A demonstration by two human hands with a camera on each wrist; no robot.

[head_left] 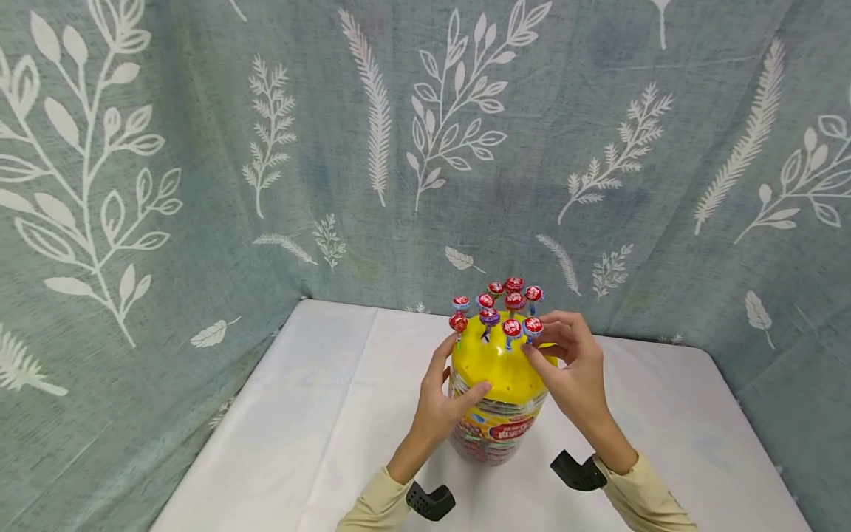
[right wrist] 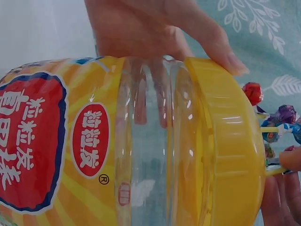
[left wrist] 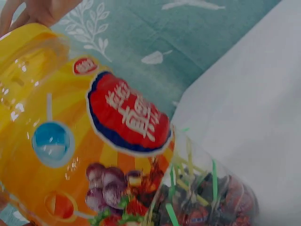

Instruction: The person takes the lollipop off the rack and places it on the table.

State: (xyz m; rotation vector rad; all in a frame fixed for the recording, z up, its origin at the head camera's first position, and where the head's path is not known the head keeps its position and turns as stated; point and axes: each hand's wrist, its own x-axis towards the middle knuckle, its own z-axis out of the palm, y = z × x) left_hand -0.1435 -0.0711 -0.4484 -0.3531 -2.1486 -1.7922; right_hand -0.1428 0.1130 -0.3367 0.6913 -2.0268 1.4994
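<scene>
A big clear plastic jar (head_left: 495, 436) with a yellow-and-red label stands on the table under a yellow lid (head_left: 495, 373). Several wrapped lollipops (head_left: 489, 317) stick up out of the lid, heads on top. My left hand (head_left: 439, 406) grips the jar near its top; in the right wrist view its thumb (right wrist: 235, 63) lies against the lid and fingers show through the clear neck. My right hand (head_left: 577, 366) pinches the stick of a red-and-blue lollipop (head_left: 532, 327) at the lid's right side. More lollipops (left wrist: 202, 207) fill the jar's lower part.
A white cloth covers the table (head_left: 332, 414) around the jar. Grey-green curtains (head_left: 425, 148) with white leaf prints hang behind and at both sides. Each wrist wears a black camera mount (head_left: 577, 471).
</scene>
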